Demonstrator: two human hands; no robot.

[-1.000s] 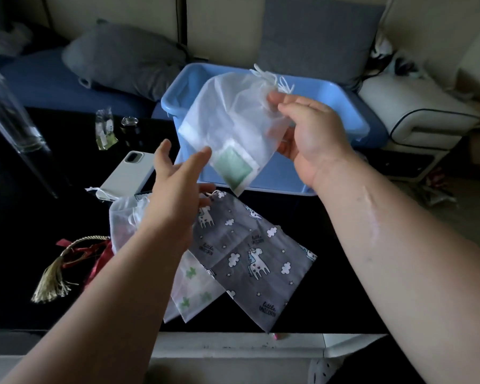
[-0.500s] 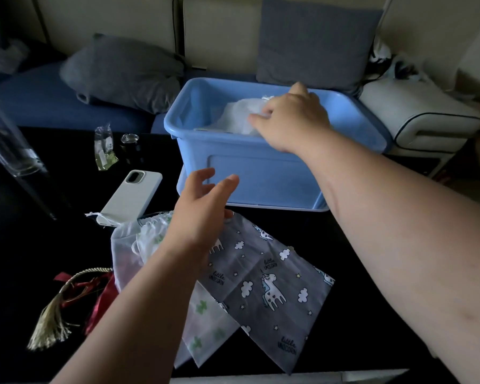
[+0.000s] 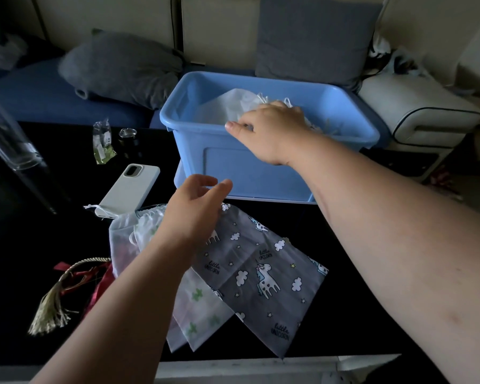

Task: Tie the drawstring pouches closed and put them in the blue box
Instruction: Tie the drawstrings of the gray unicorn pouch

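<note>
The blue box stands at the back of the black table. A sheer white pouch lies inside it, its cords bunched at the top. My right hand lies palm down on that pouch just past the near rim, thumb stretched out, gripping nothing that I can see. My left hand hovers with relaxed fingers over the top of a grey unicorn pouch, which lies flat on the table. Under it lie a white pouch with green clovers and a sheer white pouch.
A white phone lies left of the box. Behind it are a small packet and a little jar. A gold tassel with red ribbon lies at the near left, a clear bottle at the far left. A sofa with grey cushions runs behind.
My right hand carried the sheer white pouch from above the table down into the blue box. My left hand dropped toward the grey unicorn pouch.
</note>
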